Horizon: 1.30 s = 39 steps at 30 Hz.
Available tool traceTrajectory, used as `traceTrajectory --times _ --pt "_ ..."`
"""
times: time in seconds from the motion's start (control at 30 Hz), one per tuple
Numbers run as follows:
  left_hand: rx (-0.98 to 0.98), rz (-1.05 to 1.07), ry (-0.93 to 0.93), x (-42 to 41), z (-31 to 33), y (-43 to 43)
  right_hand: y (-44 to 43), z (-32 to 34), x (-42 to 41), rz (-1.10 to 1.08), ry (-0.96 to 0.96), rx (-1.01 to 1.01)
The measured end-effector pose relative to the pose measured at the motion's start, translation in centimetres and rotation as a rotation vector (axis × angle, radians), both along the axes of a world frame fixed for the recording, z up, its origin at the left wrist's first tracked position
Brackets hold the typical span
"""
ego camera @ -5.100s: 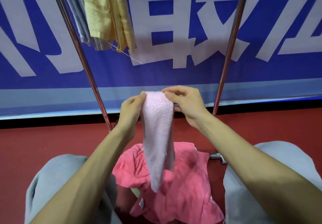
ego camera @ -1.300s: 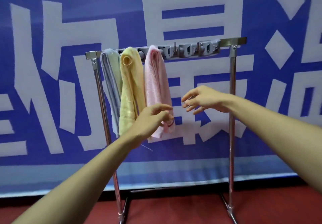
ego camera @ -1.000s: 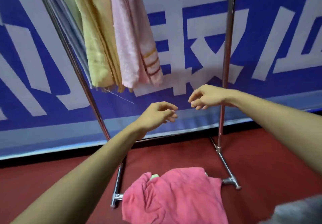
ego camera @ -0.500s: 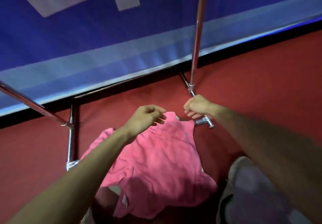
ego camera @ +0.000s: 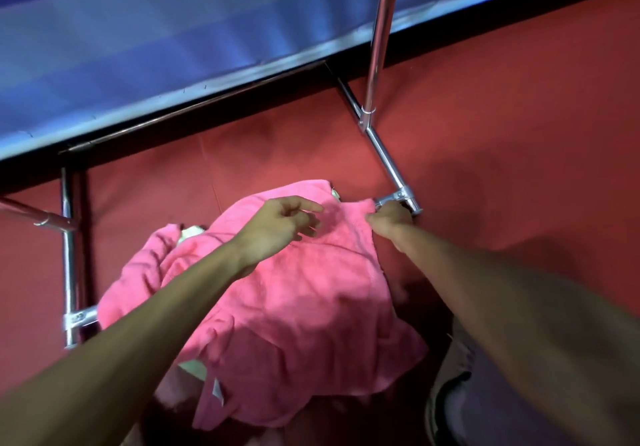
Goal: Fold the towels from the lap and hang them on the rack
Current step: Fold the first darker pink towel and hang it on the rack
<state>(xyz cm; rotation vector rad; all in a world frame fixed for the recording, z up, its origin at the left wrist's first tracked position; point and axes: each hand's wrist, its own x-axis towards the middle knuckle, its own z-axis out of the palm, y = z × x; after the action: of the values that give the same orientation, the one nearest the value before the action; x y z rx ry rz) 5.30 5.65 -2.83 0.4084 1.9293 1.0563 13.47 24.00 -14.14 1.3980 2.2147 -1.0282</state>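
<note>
A crumpled hot-pink towel (ego camera: 287, 310) is lying bunched on the person's lap, low and centre in the head view, its far edge reaching toward the rack's base. The right hand (ego camera: 389, 218) is pinching the towel's far right corner, its fingers closing narrow on the fabric just beside the chrome foot joint (ego camera: 401, 199) of the rack (ego camera: 379, 40). The left hand (ego camera: 277, 229) is hovering over the towel's upper middle with fingers loosely curled and parted, gripping nothing; whether the fingertips are brushing the cloth cannot be told. A bit of pale fabric (ego camera: 188, 232) is peeking out at the towel's left fold. The rack's left foot bar (ego camera: 69, 255) is standing near the towel's left edge. Bare red floor (ego camera: 519, 133) is lying open to the right, and a blue banner (ego camera: 173, 29) is running behind the rack.
</note>
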Motion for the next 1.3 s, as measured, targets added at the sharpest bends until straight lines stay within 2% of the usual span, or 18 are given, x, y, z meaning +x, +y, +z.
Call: traceTrajectory --times 0.13,0.27,0.4,0.53,0.63,0.87,0.97,1.03,1.17,1.3 --pt "-0.003 -0.027 -0.006 0.0 0.6 -1.3 -0.6 0.8 -0.3 0.032 0.030 0.003" --pt "-0.025 -0.038 0.016 -0.1 3.0 -2.6 -1.9 4.8 -1.1 0.119 0.174 -0.070" --pt "-0.004 -0.022 0.063 -0.3 7.0 -4.1 -3.5 11.1 -1.8 0.221 0.340 0.021" --pt "0.064 -0.026 0.243 -0.4 13.4 -5.3 -5.1 18.0 -2.3 0.326 0.526 0.032" --pt "0.119 0.005 0.368 0.3 18.4 -6.5 -6.6 23.6 -2.5 0.465 0.593 0.084" --pt "0.151 0.096 0.483 3.6 25.6 -11.0 -11.1 35.3 -1.7 0.756 0.703 0.066" --pt "0.327 0.246 0.434 5.2 27.8 -13.0 -12.3 37.4 -0.7 0.709 0.847 -0.011" --pt "0.424 0.317 0.488 5.7 29.0 -13.9 -13.1 37.8 -0.1 0.654 0.933 -0.049" --pt "0.334 0.378 0.605 5.0 29.4 -14.7 -15.4 39.0 0.3 0.707 1.038 -0.014" --pt "0.222 0.394 0.555 4.7 29.0 -14.6 -16.5 39.3 0.9 0.718 1.092 -0.012"
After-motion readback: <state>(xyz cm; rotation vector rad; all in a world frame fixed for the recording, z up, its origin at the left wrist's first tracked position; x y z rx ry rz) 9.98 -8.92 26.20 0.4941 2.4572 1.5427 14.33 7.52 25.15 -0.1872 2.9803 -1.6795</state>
